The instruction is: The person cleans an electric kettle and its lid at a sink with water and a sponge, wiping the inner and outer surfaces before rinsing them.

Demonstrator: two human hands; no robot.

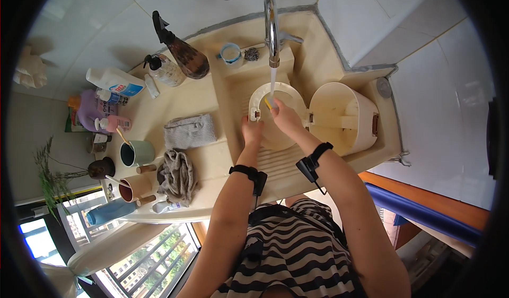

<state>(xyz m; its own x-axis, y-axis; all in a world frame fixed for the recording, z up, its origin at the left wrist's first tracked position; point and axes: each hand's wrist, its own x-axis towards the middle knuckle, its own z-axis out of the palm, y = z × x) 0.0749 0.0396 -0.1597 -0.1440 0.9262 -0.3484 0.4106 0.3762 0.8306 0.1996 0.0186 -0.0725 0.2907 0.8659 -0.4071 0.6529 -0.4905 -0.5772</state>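
A chrome faucet (271,31) runs a stream of water down into the cream sink (242,84). Under the stream lies the round whitish lid (292,93) of a plastic bin, joined by a hinge at its right to the bin body (368,99), which is tipped on its side with its mouth towards me. My left hand (252,131) grips the lid's rim at the near left, beside a small brown latch. Pressed against the lid's upper left is a yellow sponge (269,101), held in the fingers of my right hand (287,118); part of it is hidden.
Left of the basin, the counter carries a folded grey towel (191,131), a crumpled grey cloth (177,176) and two cups with toothbrushes. Behind them stand several bottles and a brown spray bottle (193,61). A glass (231,54) and a scouring pad (251,54) sit on the sink ledge.
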